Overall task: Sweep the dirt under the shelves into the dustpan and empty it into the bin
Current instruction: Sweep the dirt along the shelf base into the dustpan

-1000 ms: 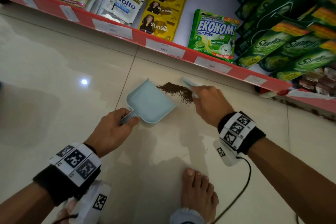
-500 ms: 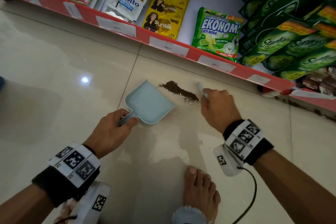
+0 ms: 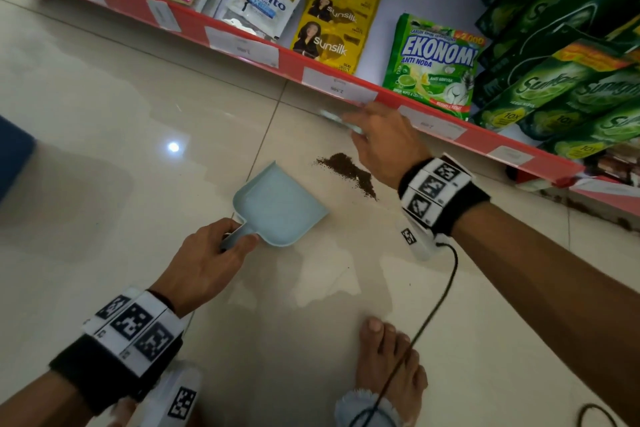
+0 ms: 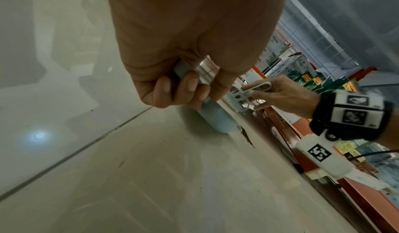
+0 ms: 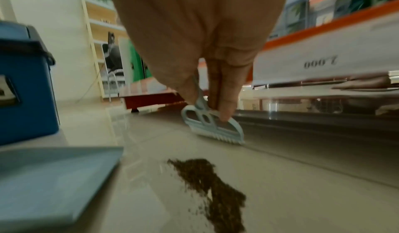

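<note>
A light blue dustpan (image 3: 277, 206) lies flat on the tiled floor, and my left hand (image 3: 211, 260) grips its handle (image 4: 183, 72). A streak of brown dirt (image 3: 348, 172) lies on the floor just right of the pan's open edge (image 5: 207, 182). My right hand (image 3: 384, 139) pinches a small pale blue brush (image 3: 337, 120), raised beyond the dirt, close to the red shelf edge (image 3: 322, 80). The right wrist view has the brush head (image 5: 215, 129) just above the floor near the gap under the shelf. The empty dustpan (image 5: 54, 182) sits at lower left there.
A blue bin (image 5: 23, 86) stands on the floor to the left. The low shelf carries sachets and green detergent packs (image 3: 433, 62). My bare foot (image 3: 389, 360) is behind the hands, with a black cable (image 3: 446, 288) trailing from the right wrist.
My right hand lifted the brush away from the dirt and moved it forward toward the shelf base. The dirt streak stayed beside the dustpan, and the left hand kept still.
</note>
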The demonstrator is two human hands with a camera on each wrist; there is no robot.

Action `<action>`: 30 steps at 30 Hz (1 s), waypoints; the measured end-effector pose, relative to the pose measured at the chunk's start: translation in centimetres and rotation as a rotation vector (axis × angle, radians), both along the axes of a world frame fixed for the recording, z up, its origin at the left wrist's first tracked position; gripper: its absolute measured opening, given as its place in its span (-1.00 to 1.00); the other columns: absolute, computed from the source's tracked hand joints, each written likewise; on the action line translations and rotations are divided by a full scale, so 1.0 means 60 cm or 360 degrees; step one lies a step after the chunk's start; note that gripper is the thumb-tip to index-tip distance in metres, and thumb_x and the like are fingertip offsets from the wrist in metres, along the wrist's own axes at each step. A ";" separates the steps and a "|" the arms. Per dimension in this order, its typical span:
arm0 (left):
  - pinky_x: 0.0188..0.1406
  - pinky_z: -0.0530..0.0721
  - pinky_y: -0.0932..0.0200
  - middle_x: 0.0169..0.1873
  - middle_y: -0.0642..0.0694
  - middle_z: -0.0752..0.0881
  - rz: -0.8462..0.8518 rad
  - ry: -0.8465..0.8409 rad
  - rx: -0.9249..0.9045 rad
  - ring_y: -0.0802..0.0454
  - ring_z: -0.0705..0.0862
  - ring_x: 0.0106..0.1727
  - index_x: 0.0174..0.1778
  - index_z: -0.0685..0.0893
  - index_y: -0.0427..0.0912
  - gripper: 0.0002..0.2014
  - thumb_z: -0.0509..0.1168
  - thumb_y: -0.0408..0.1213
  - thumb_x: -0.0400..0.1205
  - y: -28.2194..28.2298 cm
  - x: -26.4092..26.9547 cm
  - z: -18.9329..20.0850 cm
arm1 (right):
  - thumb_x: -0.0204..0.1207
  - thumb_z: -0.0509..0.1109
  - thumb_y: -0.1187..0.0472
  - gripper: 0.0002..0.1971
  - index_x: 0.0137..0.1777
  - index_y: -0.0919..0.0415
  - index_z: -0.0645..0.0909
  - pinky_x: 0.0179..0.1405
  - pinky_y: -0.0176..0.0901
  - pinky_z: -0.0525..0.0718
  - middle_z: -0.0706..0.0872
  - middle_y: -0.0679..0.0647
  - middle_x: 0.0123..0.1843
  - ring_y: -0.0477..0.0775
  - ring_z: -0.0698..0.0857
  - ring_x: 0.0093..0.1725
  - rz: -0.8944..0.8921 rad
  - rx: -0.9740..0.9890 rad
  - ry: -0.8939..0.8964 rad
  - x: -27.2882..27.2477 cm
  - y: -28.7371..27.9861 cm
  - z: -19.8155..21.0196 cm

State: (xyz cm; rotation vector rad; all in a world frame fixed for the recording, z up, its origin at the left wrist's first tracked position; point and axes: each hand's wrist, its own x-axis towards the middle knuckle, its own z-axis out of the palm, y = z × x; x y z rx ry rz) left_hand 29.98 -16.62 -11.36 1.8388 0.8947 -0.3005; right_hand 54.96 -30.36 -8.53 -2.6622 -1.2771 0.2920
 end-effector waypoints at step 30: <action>-0.46 0.38 0.23 -0.43 -0.01 0.62 0.0049 0.0024 0.0159 0.12 0.52 -0.44 -0.17 0.62 -0.19 -0.73 0.27 -0.07 0.70 -0.009 -0.075 -0.013 | 0.56 0.43 0.40 -0.72 0.22 0.17 0.78 0.11 0.20 0.76 0.80 0.25 0.18 0.30 0.79 0.11 0.0747 -0.0199 0.0066 0.033 -0.057 0.014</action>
